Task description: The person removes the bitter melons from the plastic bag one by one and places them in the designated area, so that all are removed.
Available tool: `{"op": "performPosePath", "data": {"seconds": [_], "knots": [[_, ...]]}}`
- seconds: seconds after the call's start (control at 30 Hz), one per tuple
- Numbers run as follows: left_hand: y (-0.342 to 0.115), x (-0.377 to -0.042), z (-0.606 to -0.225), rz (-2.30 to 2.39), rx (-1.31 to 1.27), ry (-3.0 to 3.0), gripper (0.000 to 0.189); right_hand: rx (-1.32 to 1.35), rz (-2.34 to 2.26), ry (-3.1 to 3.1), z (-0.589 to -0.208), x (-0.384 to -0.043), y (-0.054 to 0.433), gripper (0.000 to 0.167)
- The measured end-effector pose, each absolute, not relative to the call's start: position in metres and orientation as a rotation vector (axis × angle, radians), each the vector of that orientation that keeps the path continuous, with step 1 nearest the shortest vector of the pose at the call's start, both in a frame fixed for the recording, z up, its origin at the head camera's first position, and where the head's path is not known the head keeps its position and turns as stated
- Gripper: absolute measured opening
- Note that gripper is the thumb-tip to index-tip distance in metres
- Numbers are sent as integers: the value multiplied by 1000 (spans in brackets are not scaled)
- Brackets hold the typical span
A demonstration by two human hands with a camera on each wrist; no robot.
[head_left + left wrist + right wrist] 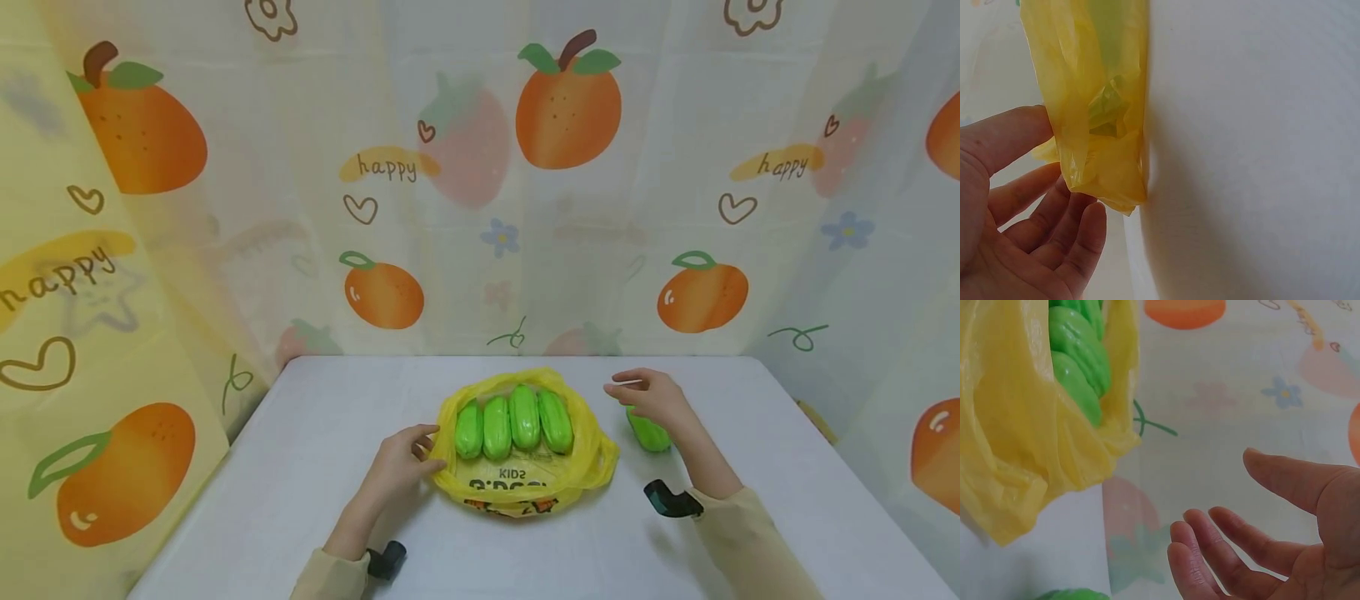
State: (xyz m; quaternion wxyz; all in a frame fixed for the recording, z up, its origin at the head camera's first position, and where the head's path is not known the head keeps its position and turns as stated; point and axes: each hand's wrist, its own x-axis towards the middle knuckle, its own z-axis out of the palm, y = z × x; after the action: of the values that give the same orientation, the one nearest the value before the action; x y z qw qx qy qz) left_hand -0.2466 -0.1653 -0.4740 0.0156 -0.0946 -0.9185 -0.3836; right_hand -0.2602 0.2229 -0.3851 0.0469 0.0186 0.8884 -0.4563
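Observation:
A yellow plastic bag (592, 467) lies with its mouth open on the table. Several glossy green, ridged, oblong vegetable-like pieces (525, 417) sit side by side in it. My left hand (401, 458) is at the bag's left edge, its thumb and fingers spread and touching the plastic (1110, 156); part of the fingers is hidden behind it in the left wrist view. To the right of the bag, my right hand (652, 398) hovers with fingers apart, holding nothing. Another green piece (649, 435) lies on the table below it, partly covered by the hand in the head view.
A white-covered table (300, 483) carries everything. Fruit-printed curtains (465, 208) hang behind it and along both sides. A dark wrist mount (672, 500) shows at the right wrist, another (387, 561) at the left. Dark print marks the bag's front.

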Motion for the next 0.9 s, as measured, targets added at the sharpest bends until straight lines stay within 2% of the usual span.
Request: {"op": "performPosePath", "data": {"seconds": [0.27,0.9], "knots": [[-166,-246,-473,-1202,-296,-2855,54,30,-1408,2682,-389,-270,203,53],[-166,-245,-473,-1202,-304,-2860,53,28,-1515,2537,-406,-291,165,49]]}}
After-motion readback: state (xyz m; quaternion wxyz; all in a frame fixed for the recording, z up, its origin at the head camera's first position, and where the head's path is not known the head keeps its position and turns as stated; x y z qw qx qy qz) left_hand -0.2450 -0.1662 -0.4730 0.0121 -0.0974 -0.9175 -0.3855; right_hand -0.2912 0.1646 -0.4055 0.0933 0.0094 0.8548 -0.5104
